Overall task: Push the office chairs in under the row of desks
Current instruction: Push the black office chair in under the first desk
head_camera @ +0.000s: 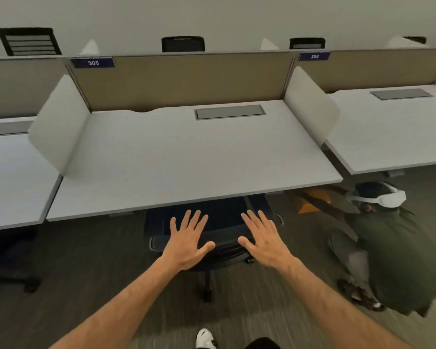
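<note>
Item: chair, dark, on castors, seat already partly beneath the front edge of the middle desk; backrest and base remain outside, facing us. We hold our left hand and right hand flat, fingers spread and straight, over the top of the backrest; both are released, grasping nothing, and we cannot tell whether the palms actually touch it. Desk: white top, grey cable hatch, side screens, label 305 on the rear panel. Neighbouring desks to either side; another chair base sits under the left one. Further chair backs show beyond the partition. A person crouches on the carpet close by on the right, wearing a headset. Risks, as we judge them: an uneven push could swing the chair toward that person; armrests may strike the desk edge if they sit too high; flat hands may slip off the backrest.
</note>
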A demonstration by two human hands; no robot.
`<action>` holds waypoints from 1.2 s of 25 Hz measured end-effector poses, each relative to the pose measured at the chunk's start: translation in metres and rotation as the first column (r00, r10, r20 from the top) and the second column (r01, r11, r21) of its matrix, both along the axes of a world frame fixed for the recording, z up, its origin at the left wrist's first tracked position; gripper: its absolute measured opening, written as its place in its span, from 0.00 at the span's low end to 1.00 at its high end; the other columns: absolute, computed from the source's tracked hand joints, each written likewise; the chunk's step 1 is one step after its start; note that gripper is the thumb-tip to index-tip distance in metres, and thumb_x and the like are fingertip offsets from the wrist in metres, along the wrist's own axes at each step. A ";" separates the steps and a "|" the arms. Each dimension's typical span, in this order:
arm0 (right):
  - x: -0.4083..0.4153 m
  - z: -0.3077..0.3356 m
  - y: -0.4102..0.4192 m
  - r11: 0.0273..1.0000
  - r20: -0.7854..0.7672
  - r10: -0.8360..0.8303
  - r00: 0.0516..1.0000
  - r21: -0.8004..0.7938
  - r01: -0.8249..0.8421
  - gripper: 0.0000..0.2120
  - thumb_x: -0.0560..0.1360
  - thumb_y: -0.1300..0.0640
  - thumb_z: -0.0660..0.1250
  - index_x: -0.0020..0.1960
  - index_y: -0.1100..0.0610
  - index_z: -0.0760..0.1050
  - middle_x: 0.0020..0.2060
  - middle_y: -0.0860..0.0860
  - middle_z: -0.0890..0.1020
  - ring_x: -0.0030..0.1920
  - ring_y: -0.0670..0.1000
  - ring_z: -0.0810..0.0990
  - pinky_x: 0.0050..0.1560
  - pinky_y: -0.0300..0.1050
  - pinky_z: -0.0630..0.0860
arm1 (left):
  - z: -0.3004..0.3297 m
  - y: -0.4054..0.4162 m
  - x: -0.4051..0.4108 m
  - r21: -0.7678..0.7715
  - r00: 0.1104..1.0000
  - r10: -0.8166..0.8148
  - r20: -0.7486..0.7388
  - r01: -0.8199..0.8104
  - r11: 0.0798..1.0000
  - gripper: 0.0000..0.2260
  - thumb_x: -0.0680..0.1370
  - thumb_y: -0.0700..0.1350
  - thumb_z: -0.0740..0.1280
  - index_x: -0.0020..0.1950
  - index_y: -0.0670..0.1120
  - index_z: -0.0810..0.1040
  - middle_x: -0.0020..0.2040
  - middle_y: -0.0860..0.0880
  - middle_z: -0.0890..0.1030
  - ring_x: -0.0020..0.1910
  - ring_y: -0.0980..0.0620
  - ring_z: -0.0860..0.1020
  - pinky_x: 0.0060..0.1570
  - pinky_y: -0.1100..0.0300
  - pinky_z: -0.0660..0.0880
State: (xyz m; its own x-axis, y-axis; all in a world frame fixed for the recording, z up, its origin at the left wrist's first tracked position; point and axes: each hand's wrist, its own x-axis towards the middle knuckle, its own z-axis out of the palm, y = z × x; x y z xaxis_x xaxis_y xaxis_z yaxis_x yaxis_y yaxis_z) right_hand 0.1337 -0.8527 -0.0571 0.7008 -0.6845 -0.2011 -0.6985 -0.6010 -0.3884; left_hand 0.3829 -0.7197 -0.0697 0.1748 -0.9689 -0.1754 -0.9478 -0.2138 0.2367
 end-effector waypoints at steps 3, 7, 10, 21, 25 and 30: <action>0.004 -0.013 -0.023 0.998 -0.127 0.055 0.990 0.040 -0.050 0.33 0.82 0.33 0.48 0.83 0.44 0.47 0.83 0.47 0.46 0.82 0.52 0.39 0.80 0.57 0.38 | -0.011 0.000 0.012 0.124 0.996 0.087 -0.028 -0.082 0.989 0.39 0.78 0.75 0.42 0.84 0.55 0.42 0.84 0.50 0.44 0.82 0.46 0.40 0.75 0.34 0.36; 0.005 -0.024 -0.046 0.990 -0.254 0.140 0.957 0.014 -0.141 0.36 0.80 0.30 0.40 0.83 0.46 0.51 0.83 0.49 0.51 0.82 0.54 0.50 0.80 0.61 0.41 | -0.021 0.003 0.012 0.161 0.992 0.123 -0.042 -0.115 0.980 0.40 0.76 0.76 0.38 0.83 0.58 0.42 0.84 0.50 0.50 0.82 0.44 0.48 0.77 0.33 0.44; 0.015 -0.028 -0.056 0.984 -0.273 0.158 0.949 -0.040 -0.175 0.36 0.80 0.29 0.39 0.81 0.45 0.58 0.80 0.49 0.62 0.79 0.54 0.61 0.79 0.65 0.49 | -0.022 -0.002 0.015 0.175 0.993 0.118 -0.026 -0.112 0.978 0.39 0.76 0.77 0.38 0.83 0.60 0.46 0.83 0.50 0.56 0.81 0.44 0.55 0.77 0.34 0.49; 0.042 -0.032 -0.080 0.962 -0.262 0.223 0.939 -0.098 -0.256 0.36 0.79 0.29 0.37 0.72 0.46 0.71 0.65 0.46 0.79 0.64 0.51 0.76 0.68 0.57 0.69 | -0.031 -0.018 0.033 0.098 0.992 0.118 -0.039 -0.114 0.989 0.40 0.76 0.77 0.39 0.78 0.56 0.65 0.72 0.52 0.74 0.69 0.50 0.73 0.73 0.40 0.63; 0.059 -0.031 -0.091 0.965 -0.251 0.203 0.947 -0.114 -0.237 0.36 0.79 0.29 0.38 0.71 0.46 0.72 0.64 0.46 0.80 0.62 0.51 0.77 0.67 0.57 0.69 | -0.031 -0.034 0.050 0.074 0.994 0.107 -0.027 -0.105 0.992 0.40 0.76 0.78 0.39 0.75 0.55 0.68 0.69 0.53 0.77 0.66 0.50 0.75 0.72 0.40 0.64; 0.084 -0.031 -0.113 0.971 -0.248 0.164 0.955 -0.129 -0.200 0.35 0.79 0.29 0.39 0.69 0.45 0.73 0.63 0.45 0.81 0.62 0.51 0.77 0.66 0.56 0.69 | -0.034 -0.060 0.074 0.042 0.994 0.106 -0.016 -0.105 0.994 0.40 0.76 0.78 0.40 0.74 0.55 0.70 0.67 0.52 0.78 0.64 0.49 0.76 0.70 0.40 0.66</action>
State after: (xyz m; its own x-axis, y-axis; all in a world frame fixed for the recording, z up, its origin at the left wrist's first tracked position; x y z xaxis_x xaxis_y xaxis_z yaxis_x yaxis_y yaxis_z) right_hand 0.2176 -0.9658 -0.0885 0.7618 -0.5849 -0.2785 -0.6321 -0.7652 -0.1221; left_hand 0.4566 -0.7793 -0.1037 0.2722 -0.9372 -0.2183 -0.9150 -0.3223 0.2427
